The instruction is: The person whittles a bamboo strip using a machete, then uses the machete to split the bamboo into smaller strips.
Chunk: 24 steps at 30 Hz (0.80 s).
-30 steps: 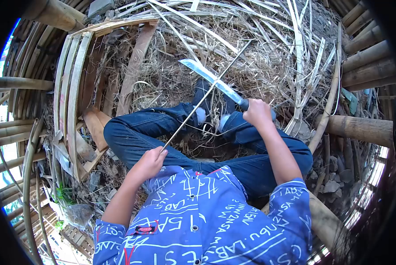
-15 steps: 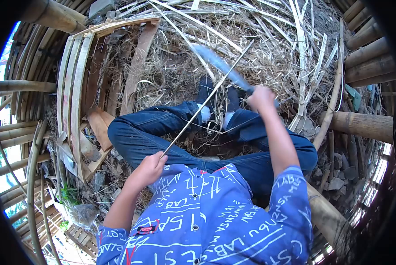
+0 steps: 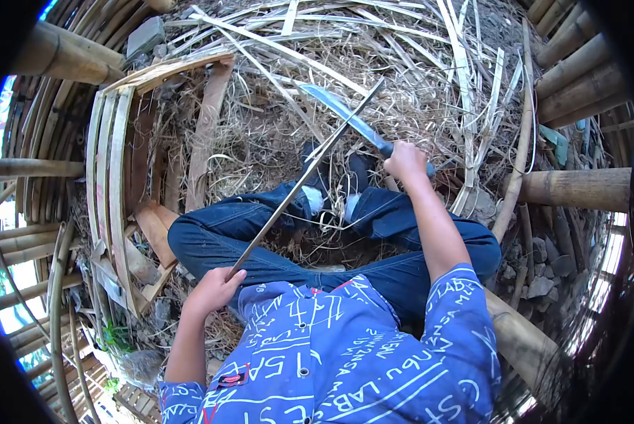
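Note:
My left hand [image 3: 214, 291] is closed round the lower end of a long thin bamboo strip [image 3: 280, 210], which slants up to the right over my crossed legs. My right hand [image 3: 407, 162] grips the dark blue handle of a long knife [image 3: 359, 126]. The knife's blade points up and left and crosses the strip near its upper end. A pale shaving [image 3: 320, 150] shows beside the strip, just below the blade. Beneath the strip are my dark shoes and the blue jeans [image 3: 225, 237].
A slatted wooden frame [image 3: 112, 169] stands at the left. Long pale strips [image 3: 464, 85] and curly shavings [image 3: 416, 106] cover the ground ahead. Bamboo poles [image 3: 578, 189] are at the right, with stones [image 3: 539, 286] below them.
The view has shifted slightly. The knife, blurred before, is now sharp, with its blade against the strip. The strip shows its wider side, and a shaving stands out along it.

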Available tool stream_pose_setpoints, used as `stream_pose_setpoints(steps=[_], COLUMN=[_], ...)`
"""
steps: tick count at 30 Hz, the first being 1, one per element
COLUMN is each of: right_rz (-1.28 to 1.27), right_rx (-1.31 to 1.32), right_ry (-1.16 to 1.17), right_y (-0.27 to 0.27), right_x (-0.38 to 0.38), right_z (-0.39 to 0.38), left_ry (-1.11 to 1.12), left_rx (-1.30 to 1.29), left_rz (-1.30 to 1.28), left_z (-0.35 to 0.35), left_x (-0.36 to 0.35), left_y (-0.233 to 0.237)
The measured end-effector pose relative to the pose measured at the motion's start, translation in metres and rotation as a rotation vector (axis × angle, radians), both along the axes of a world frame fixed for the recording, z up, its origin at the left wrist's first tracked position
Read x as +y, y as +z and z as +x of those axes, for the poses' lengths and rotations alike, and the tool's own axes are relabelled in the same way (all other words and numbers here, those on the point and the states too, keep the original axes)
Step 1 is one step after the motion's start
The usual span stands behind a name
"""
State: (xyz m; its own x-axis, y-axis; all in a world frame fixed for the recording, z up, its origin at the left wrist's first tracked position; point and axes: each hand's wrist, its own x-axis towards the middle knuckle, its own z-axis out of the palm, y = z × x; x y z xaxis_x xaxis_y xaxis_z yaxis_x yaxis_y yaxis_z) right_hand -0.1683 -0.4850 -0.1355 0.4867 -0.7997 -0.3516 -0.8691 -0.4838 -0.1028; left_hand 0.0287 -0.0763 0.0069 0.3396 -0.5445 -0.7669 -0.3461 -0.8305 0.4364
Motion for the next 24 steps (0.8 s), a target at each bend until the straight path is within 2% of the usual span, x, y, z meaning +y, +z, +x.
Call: stream_pose_setpoints(steps=[3, 7, 9, 19, 21, 23, 24], right_rz=[-0.004, 0.066, 0.041, -0.056, -0.091, -0.038, -0.05], right_rx=[-0.044, -0.078, -0.075, 0.02, 0.053, 0.085, 0.095], right_ry=[0.017, 0.009, 0.021, 0.022, -0.026, -0.274, -0.344], right_y=[0.004, 0.013, 0.014, 0.048, 0.048, 0.053, 0.053], right_x=[0.013, 0.016, 0.016, -0.032, -0.048, -0.07, -0.08], right_z=[-0.007, -0.021, -0.027, -0.035, -0.046, -0.065, -0.077], left_ry=[0.023, 0.042, -0.039, -0.135, -0.155, -0.167, -0.085], left_rx=[-0.135, -0.277, -0.363, -0.459, -0.508, -0.557, -0.554], left_rz=[0.107, -0.075, -0.163, -0.168, -0.151, -0.129, -0.088], left_z=[-0.001, -0.012, -0.015, -0.018, -0.013, -0.008, -0.005], left_x=[-0.017, -0.008, 0.001, 0.024, 0.041, 0.069, 0.088], left_y=[-0.005, -0.013, -0.017, 0.036, 0.046, 0.053, 0.055])
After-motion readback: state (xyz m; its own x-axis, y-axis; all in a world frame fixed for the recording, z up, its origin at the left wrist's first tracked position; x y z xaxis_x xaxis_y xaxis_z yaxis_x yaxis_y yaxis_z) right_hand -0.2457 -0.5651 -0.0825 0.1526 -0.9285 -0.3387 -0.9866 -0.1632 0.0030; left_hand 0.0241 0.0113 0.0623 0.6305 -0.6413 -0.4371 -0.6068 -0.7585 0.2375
